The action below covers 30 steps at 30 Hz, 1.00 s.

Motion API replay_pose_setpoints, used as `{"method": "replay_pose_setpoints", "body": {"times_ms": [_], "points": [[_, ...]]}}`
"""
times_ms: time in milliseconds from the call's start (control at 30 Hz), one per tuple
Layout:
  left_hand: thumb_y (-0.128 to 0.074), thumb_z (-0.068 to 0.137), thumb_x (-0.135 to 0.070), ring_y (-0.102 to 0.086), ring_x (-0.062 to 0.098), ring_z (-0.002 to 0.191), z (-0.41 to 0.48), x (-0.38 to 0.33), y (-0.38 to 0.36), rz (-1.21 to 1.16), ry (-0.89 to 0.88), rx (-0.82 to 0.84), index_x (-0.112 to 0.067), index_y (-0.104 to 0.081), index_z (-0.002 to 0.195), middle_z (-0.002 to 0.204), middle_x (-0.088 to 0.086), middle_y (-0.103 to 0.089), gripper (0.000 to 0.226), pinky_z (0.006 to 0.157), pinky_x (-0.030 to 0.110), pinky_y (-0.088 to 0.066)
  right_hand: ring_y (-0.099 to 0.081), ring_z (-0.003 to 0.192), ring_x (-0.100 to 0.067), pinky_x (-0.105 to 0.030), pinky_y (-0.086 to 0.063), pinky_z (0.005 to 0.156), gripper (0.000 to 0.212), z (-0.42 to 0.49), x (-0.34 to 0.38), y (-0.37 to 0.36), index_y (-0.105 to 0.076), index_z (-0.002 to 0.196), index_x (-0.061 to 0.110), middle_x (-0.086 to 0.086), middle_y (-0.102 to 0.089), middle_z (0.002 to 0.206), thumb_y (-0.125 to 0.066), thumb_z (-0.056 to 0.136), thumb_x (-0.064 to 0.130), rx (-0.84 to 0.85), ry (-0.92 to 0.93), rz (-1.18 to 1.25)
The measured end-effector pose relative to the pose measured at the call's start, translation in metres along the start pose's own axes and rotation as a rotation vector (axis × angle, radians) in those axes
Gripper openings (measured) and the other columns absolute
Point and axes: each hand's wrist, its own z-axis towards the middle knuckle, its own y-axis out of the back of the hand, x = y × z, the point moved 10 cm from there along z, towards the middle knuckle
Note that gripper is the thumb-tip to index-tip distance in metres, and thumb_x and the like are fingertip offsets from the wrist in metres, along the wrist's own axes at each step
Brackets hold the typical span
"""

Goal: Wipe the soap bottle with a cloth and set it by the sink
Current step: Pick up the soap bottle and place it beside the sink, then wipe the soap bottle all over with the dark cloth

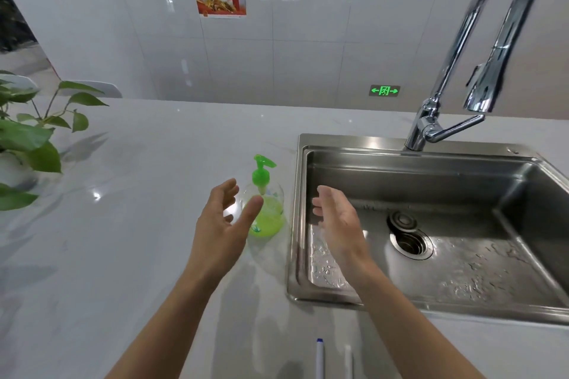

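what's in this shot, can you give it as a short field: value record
soap bottle: upright on counter, left of sink, green pump top, green liquid partly full
left hand: open, empty, beside bottle
right hand: open, empty, over sink's left edge
sink: steel, wet basin
faucet: chrome, behind basin
plant: far left of counter
cloth: none in view

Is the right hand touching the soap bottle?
Apart. The head view shows the right hand open over the sink's left edge, with bare rim between it and the soap bottle.
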Motion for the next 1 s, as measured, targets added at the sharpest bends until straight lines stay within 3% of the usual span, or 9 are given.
{"method": "replay_pose_setpoints", "body": {"times_ms": [100, 200, 267, 367, 533, 600, 700, 867, 1000], "points": [[-0.054, 0.090, -0.061, -0.056, 0.008, 0.126, -0.017, -0.023, 0.004, -0.072, -0.039, -0.008, -0.028, -0.050, 0.142, 0.142, -0.007, -0.057, 0.061, 0.094, 0.020, -0.045, -0.062, 0.117, -0.013, -0.043, -0.044, 0.111, 0.048, -0.022, 0.023, 0.018, -0.060, 0.115, 0.045, 0.007, -0.067, 0.119, -0.032, 0.088, 0.075, -0.013, 0.040, 0.099], [-0.046, 0.092, -0.058, -0.060, 0.008, 0.121, -0.035, -0.049, 0.003, -0.170, -0.076, 0.015, -0.029, -0.057, 0.134, 0.131, -0.011, -0.064, 0.052, 0.105, 0.038, -0.050, -0.062, 0.120, -0.012, -0.044, -0.042, 0.113, 0.074, -0.047, 0.047, 0.036, -0.058, 0.136, 0.025, -0.001, -0.068, 0.128, -0.025, 0.087, 0.068, -0.020, 0.070, 0.104], [-0.044, 0.092, -0.055, -0.063, 0.008, 0.116, -0.049, -0.064, -0.003, -0.238, -0.079, 0.048, -0.036, -0.062, 0.121, 0.122, -0.013, -0.067, 0.039, 0.104, 0.041, -0.051, -0.062, 0.122, -0.015, -0.043, -0.043, 0.112, 0.067, -0.066, 0.061, 0.052, -0.057, 0.139, 0.019, -0.005, -0.068, 0.130, -0.022, 0.097, 0.059, -0.043, 0.089, 0.102], [-0.045, 0.101, -0.046, -0.062, 0.012, 0.119, -0.069, -0.085, -0.018, -0.312, -0.090, 0.104, -0.032, -0.063, 0.122, 0.126, -0.007, -0.067, 0.030, 0.105, 0.041, -0.050, -0.063, 0.121, -0.015, -0.040, -0.045, 0.109, 0.056, -0.094, 0.081, 0.078, -0.060, 0.133, 0.023, -0.004, -0.069, 0.128, -0.020, 0.104, 0.050, -0.083, 0.148, 0.106], [-0.045, 0.097, -0.049, -0.062, 0.010, 0.117, -0.107, -0.129, -0.065, -0.370, -0.124, 0.225, -0.041, -0.062, 0.105, 0.117, -0.011, -0.068, 0.021, 0.097, 0.031, -0.051, -0.069, 0.113, -0.006, -0.034, -0.051, 0.103, 0.065, -0.138, 0.097, 0.148, -0.067, 0.124, 0.030, 0.005, -0.075, 0.120, -0.027, 0.091, 0.071, -0.187, 0.226, 0.146], [-0.047, 0.100, -0.044, -0.063, 0.010, 0.116, -0.123, -0.143, -0.087, -0.383, -0.131, 0.251, -0.039, -0.064, 0.105, 0.116, -0.011, -0.068, 0.017, 0.098, 0.032, -0.052, -0.070, 0.111, -0.006, -0.036, -0.051, 0.103, 0.060, -0.151, 0.097, 0.182, -0.069, 0.121, 0.032, 0.006, -0.077, 0.117, -0.029, 0.094, 0.069, -0.236, 0.236, 0.165], [-0.043, 0.106, -0.036, -0.064, 0.010, 0.116, -0.149, -0.157, -0.125, -0.408, -0.118, 0.260, -0.037, -0.065, 0.108, 0.119, -0.008, -0.070, 0.022, 0.101, 0.037, -0.052, -0.071, 0.108, -0.007, -0.039, -0.052, 0.103, 0.053, -0.167, 0.087, 0.237, -0.071, 0.113, 0.035, 0.007, -0.078, 0.113, -0.030, 0.094, 0.061, -0.287, 0.225, 0.188], [-0.044, 0.090, -0.053, -0.066, 0.004, 0.115, -0.197, -0.188, -0.213, -0.425, -0.136, 0.288, -0.034, -0.066, 0.116, 0.123, -0.008, -0.072, 0.039, 0.098, 0.033, -0.052, -0.070, 0.110, -0.005, -0.036, -0.051, 0.101, 0.048, -0.187, 0.073, 0.346, -0.073, 0.106, 0.045, 0.011, -0.078, 0.112, -0.031, 0.091, 0.064, -0.327, 0.261, 0.165], [-0.044, 0.090, -0.053, -0.066, 0.004, 0.115, -0.235, -0.219, -0.306, -0.430, -0.152, 0.307, -0.032, -0.065, 0.121, 0.122, -0.009, -0.072, 0.043, 0.095, 0.031, -0.052, -0.070, 0.112, -0.007, -0.033, -0.051, 0.099, 0.052, -0.200, 0.055, 0.456, -0.070, 0.115, 0.038, 0.005, -0.077, 0.115, -0.029, 0.094, 0.061, -0.371, 0.270, 0.158]]}}
